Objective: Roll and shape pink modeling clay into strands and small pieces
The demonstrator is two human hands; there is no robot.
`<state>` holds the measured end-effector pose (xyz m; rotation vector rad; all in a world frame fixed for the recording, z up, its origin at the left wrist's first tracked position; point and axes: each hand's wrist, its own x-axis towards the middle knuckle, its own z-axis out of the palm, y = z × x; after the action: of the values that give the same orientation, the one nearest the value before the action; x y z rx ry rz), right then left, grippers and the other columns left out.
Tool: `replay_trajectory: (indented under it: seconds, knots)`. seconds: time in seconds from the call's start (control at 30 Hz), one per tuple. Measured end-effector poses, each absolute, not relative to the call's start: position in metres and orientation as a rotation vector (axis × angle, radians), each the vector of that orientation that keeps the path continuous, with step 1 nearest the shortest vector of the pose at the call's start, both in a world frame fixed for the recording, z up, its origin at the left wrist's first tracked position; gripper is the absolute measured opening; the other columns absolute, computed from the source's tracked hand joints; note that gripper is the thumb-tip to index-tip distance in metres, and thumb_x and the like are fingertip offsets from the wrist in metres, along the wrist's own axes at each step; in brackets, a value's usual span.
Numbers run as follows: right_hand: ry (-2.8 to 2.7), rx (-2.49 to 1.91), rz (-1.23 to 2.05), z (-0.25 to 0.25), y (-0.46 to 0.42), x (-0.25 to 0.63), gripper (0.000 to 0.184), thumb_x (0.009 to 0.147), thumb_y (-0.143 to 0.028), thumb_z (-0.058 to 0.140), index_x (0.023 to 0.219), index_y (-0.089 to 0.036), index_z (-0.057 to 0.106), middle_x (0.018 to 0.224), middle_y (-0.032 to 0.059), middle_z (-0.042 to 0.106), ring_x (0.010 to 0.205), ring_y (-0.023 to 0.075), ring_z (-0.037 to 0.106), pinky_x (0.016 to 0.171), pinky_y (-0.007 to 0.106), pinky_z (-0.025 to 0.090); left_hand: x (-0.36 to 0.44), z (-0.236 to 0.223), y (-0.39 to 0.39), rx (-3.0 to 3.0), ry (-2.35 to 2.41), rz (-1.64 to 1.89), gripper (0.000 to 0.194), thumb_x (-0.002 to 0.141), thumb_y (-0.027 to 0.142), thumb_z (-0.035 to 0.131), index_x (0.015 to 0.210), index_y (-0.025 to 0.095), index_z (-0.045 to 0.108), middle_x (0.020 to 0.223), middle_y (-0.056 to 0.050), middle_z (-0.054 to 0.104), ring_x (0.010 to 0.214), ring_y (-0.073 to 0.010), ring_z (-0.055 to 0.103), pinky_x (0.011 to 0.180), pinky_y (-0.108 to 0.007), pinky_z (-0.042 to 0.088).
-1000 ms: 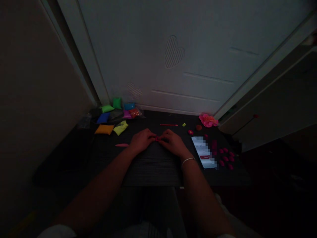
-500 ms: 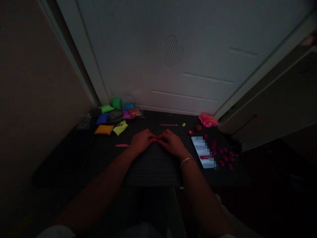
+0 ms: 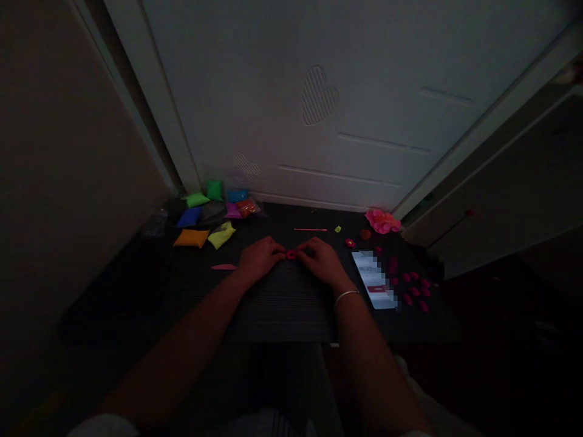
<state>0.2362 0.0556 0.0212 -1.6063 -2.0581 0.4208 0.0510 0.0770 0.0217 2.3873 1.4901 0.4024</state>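
Observation:
My left hand [image 3: 260, 258] and my right hand [image 3: 317, 258] meet over the middle of the dark table. Between their fingertips is a small pink clay piece [image 3: 290, 255], roughly ring-shaped with a dark centre. Fingers of both hands are bent and closed at its two sides; the dim light hides the exact contact. A pink plastic knife [image 3: 223, 267] lies left of my left hand, partly behind it. Beyond the hands rests a thin pink stick tool [image 3: 310, 230]. A small pink clay flower with a pale centre [image 3: 350, 243] sits past my right hand.
Coloured clay packets, including an orange one [image 3: 191, 238] and a yellow one [image 3: 221, 235], lie at the back left. A lit phone [image 3: 371, 279] is on the right, beside several pink clay pieces [image 3: 414, 292]. A pink flower [image 3: 382, 221] stands near the white door [image 3: 255, 91].
My fingertips have drawn slightly apart, so more of the pink clay piece shows between them. The other things on the table stay where they were.

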Motion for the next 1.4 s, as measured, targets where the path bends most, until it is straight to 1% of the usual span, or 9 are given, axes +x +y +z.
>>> replay_trajectory:
  seconds: [0.1,0.33,0.57,0.77,0.87,1.0,1.1,1.23,1.4]
  knots:
    - [-2.098,-1.661,0.383,0.0211,0.0558,0.2363,0.018,0.08,-0.031,0.054,0.093,-0.024,0.065,0.092,0.0019,0.06,0.084,0.0149,0.056,0.072,0.027,0.041,0.0529,0.0194,0.0769,2.398,1.485,0.411,0.025,0.082,0.039,0.046,0.094,0.029,0.066,0.095,0.0,0.06,0.086,-0.0158,0.057,0.069,-0.025,0.041]
    - [-2.157,-1.676,0.416,0.0229,0.0537,0.2336,0.019,0.082,-0.033,0.052,0.093,-0.028,0.066,0.09,0.001,0.06,0.081,0.0142,0.057,0.07,0.026,0.041,0.0547,0.0175,0.076,2.408,1.476,0.394,0.027,0.082,0.043,0.046,0.094,0.03,0.066,0.094,0.0,0.059,0.088,-0.0155,0.056,0.069,-0.025,0.041]
    - [-2.105,-1.684,0.409,0.0204,0.0548,0.2352,0.02,0.08,-0.035,0.053,0.092,-0.025,0.065,0.091,0.0012,0.062,0.083,0.0149,0.057,0.07,0.026,0.041,0.0524,0.0185,0.0774,2.378,1.474,0.448,0.023,0.081,0.039,0.048,0.09,0.027,0.066,0.092,0.0,0.061,0.083,-0.0151,0.057,0.067,-0.025,0.04]
    - [-2.132,-1.66,0.416,0.0203,0.0553,0.234,0.018,0.081,-0.033,0.053,0.09,-0.025,0.065,0.09,0.0011,0.061,0.082,0.0143,0.057,0.071,0.026,0.04,0.051,0.0179,0.078,2.373,1.452,0.447,0.022,0.079,0.04,0.051,0.086,0.026,0.066,0.09,0.001,0.061,0.083,-0.0155,0.057,0.066,-0.025,0.04]
    - [-2.074,-1.652,0.391,0.0215,0.0544,0.2351,0.019,0.08,-0.034,0.053,0.092,-0.023,0.065,0.09,0.0011,0.061,0.079,0.0136,0.056,0.069,0.025,0.04,0.0475,0.0191,0.0795,2.347,1.432,0.472,0.023,0.078,0.041,0.051,0.087,0.026,0.065,0.091,0.001,0.06,0.085,-0.0153,0.057,0.069,-0.025,0.04]
    - [-2.13,-1.546,0.402,0.0223,0.053,0.2362,0.015,0.079,-0.032,0.056,0.087,-0.025,0.066,0.086,-0.0004,0.058,0.077,0.0117,0.055,0.067,0.024,0.04,0.0457,0.02,0.0803,2.355,1.387,0.477,0.023,0.08,0.037,0.05,0.097,0.029,0.064,0.096,0.001,0.059,0.088,-0.0146,0.056,0.073,-0.024,0.041]
    - [-2.21,-1.493,0.413,0.0205,0.053,0.2357,0.016,0.079,-0.032,0.057,0.09,-0.026,0.066,0.085,-0.0008,0.056,0.076,0.0107,0.055,0.066,0.023,0.039,0.048,0.0197,0.0783,2.396,1.38,0.438,0.026,0.08,0.039,0.049,0.102,0.031,0.062,0.095,0.001,0.057,0.089,-0.0152,0.055,0.071,-0.024,0.04]
    - [-2.262,-1.495,0.367,0.018,0.0529,0.2339,0.016,0.079,-0.033,0.056,0.091,-0.027,0.066,0.086,-0.0006,0.056,0.077,0.0112,0.055,0.066,0.023,0.039,0.0506,0.0196,0.0759,2.414,1.389,0.417,0.026,0.081,0.041,0.048,0.1,0.032,0.063,0.093,0.001,0.055,0.086,-0.0154,0.055,0.067,-0.024,0.04]
    - [-2.27,-1.5,0.352,0.0195,0.0512,0.2322,0.016,0.08,-0.032,0.054,0.091,-0.026,0.065,0.087,-0.0007,0.057,0.078,0.0117,0.056,0.065,0.023,0.038,0.0501,0.0192,0.0769,2.4,1.398,0.436,0.025,0.08,0.041,0.049,0.098,0.031,0.064,0.093,0.0,0.055,0.087,-0.0157,0.054,0.068,-0.025,0.039]
